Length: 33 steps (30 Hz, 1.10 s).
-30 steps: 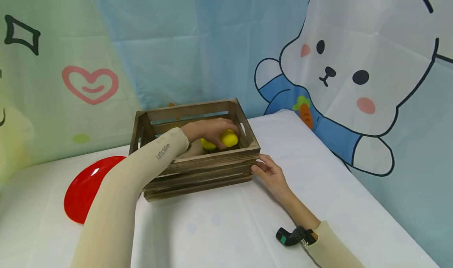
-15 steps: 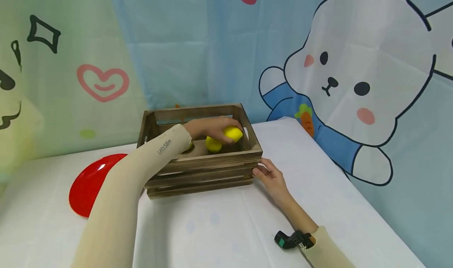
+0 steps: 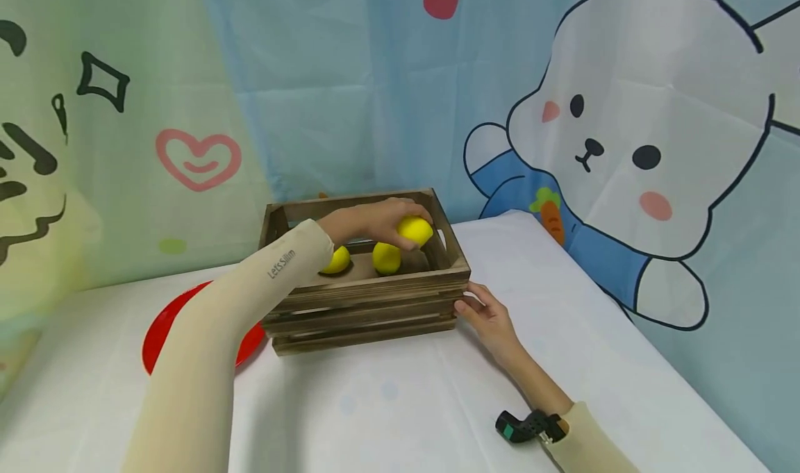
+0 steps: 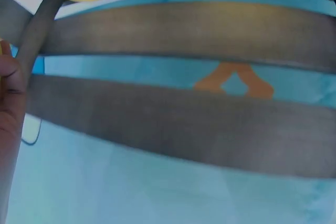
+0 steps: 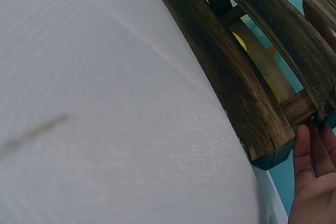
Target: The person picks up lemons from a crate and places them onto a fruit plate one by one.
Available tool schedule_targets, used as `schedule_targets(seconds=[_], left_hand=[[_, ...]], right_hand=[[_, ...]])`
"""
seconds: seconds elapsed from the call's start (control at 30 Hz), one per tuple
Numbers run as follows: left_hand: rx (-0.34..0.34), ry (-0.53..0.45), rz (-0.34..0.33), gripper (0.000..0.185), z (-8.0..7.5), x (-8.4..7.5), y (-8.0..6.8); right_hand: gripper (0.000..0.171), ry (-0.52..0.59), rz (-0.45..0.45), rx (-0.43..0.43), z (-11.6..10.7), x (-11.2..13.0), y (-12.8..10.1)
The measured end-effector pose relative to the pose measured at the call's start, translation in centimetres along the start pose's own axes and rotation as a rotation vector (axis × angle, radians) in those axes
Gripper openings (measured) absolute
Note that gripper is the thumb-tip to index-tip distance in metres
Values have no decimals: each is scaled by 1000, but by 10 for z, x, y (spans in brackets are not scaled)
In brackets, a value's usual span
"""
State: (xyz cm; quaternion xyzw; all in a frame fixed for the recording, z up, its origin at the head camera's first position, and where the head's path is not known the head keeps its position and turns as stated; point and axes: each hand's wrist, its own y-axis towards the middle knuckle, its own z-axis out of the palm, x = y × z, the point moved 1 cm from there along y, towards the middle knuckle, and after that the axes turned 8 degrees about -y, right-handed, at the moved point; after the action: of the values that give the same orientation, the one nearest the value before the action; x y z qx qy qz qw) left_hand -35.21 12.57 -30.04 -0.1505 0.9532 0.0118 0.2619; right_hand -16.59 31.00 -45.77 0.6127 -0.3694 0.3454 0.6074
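Surface: we see a table [image 3: 400,403] under a white cloth, the cloth filling most of the right wrist view.
Room: a pastel backdrop [image 3: 312,77] hangs behind, printed with hearts and a large cartoon rabbit [image 3: 637,126] at the right.
Left side: a red plate [image 3: 159,327] lies on the cloth, partly hidden by our left sleeve.
Centre: a dark wooden slatted crate [image 3: 369,299] stands on the table, with two yellow lemons [image 3: 386,258] resting inside.
Left hand: our left hand [image 3: 375,221] reaches into the crate, fingers curled round a third lemon [image 3: 415,230] held at the crate's right end.
Right hand: our right hand [image 3: 490,317] lies with fingers nearly straight, fingertips touching the crate's near right corner, holding nothing.
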Motion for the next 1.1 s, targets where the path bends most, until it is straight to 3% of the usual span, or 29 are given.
schedule_targets(seconds=[0.3, 0.6, 1.1], left_hand=[[-55, -53, -75, 51, -16, -14, -25], [-102, -41, 5, 51, -27, -28, -45], [-228, -74, 47, 51, -30, -37, -114]], right_hand=[[49, 12, 12, 6, 5, -2, 0], [47, 14, -5, -4, 4, -1, 2], [47, 51, 23, -6, 5, -6, 5]])
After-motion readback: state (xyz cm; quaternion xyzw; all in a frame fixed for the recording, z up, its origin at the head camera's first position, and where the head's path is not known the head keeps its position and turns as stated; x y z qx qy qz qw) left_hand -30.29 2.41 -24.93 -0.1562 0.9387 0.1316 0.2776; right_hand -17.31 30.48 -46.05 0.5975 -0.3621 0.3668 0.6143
